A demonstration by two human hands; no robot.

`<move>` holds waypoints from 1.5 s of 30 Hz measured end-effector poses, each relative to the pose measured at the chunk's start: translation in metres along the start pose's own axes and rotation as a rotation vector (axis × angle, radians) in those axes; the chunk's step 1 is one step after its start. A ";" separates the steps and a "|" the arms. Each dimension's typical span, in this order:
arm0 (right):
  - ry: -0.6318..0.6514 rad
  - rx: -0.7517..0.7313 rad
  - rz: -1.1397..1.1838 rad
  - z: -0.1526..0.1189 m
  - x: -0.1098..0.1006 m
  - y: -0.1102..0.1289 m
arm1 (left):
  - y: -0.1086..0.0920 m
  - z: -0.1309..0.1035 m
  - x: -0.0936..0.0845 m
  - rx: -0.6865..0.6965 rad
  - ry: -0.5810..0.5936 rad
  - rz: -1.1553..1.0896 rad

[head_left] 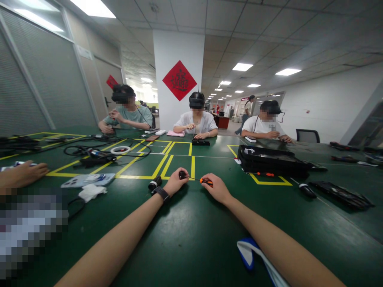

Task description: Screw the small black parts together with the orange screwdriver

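My left hand (pixel 175 182) is closed around a small black rounded part (pixel 182 174), mostly covered by the fingers. In my right hand (pixel 218 188) is a screwdriver (pixel 206 182) with an orange and black handle. Its thin shaft points left to the black part; whether the tip touches it I cannot tell. Beside my left wrist, which wears a dark watch (pixel 161 194), lies a black cylindrical thing (pixel 154 183) on the green table (pixel 179 243).
Black trays (pixel 269 159) are stacked at right, near a black-handled tool (pixel 307 190) and a dark flat assembly (pixel 341 194). A phone (pixel 88 180), crumpled tissue (pixel 92 192) and cables (pixel 77 149) lie left. A co-worker's hand (pixel 25 175) rests far left; three people sit opposite.
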State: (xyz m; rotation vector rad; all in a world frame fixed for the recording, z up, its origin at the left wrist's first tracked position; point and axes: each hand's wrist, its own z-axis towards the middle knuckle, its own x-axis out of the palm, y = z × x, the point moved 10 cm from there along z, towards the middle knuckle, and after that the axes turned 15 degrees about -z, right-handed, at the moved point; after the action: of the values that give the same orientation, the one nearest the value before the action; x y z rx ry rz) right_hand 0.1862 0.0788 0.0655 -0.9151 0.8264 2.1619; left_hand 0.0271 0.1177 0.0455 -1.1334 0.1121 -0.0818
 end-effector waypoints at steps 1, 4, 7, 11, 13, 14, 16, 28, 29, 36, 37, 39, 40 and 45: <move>0.001 0.010 0.002 0.000 0.000 -0.001 | 0.001 0.000 -0.001 -0.005 -0.007 0.004; 0.006 0.027 0.008 0.000 0.000 -0.002 | 0.001 0.000 -0.001 -0.012 -0.021 0.009; 0.000 0.036 0.015 0.000 0.000 -0.004 | -0.001 -0.001 -0.002 -0.005 -0.024 0.004; -0.002 0.044 0.027 0.000 0.001 -0.006 | 0.002 -0.001 -0.003 -0.030 -0.043 0.004; -0.001 0.044 0.030 0.000 0.001 -0.006 | 0.003 -0.001 -0.003 -0.043 -0.045 0.004; 0.000 0.045 0.031 0.000 0.001 -0.006 | 0.003 -0.001 -0.003 -0.043 -0.042 0.002; 0.001 0.048 0.034 0.000 0.002 -0.007 | 0.002 0.000 -0.001 -0.034 -0.022 -0.005; 0.061 0.023 0.005 0.002 0.012 -0.007 | -0.003 -0.001 0.001 -0.027 -0.013 0.038; 0.056 0.021 0.000 0.002 0.011 -0.006 | -0.004 -0.001 0.001 -0.025 -0.014 0.043; 0.046 0.020 0.049 0.001 0.012 -0.008 | -0.007 0.000 -0.001 0.020 -0.029 0.113; 0.050 0.020 0.035 0.001 0.012 -0.007 | -0.007 0.000 -0.001 0.023 -0.026 0.112; 0.052 0.014 -0.007 0.001 0.013 -0.006 | -0.007 0.000 -0.001 0.025 -0.027 0.111; 0.048 0.005 -0.025 0.001 0.012 -0.005 | -0.006 0.000 -0.002 0.024 -0.029 0.111; 0.009 -0.031 -0.027 0.001 0.005 0.000 | -0.005 0.000 -0.002 0.018 -0.022 0.099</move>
State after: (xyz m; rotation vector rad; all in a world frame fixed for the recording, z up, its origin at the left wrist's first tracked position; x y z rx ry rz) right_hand 0.1832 0.0811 0.0616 -0.9472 0.7823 2.1540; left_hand 0.0254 0.1159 0.0497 -1.1088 0.1479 0.0180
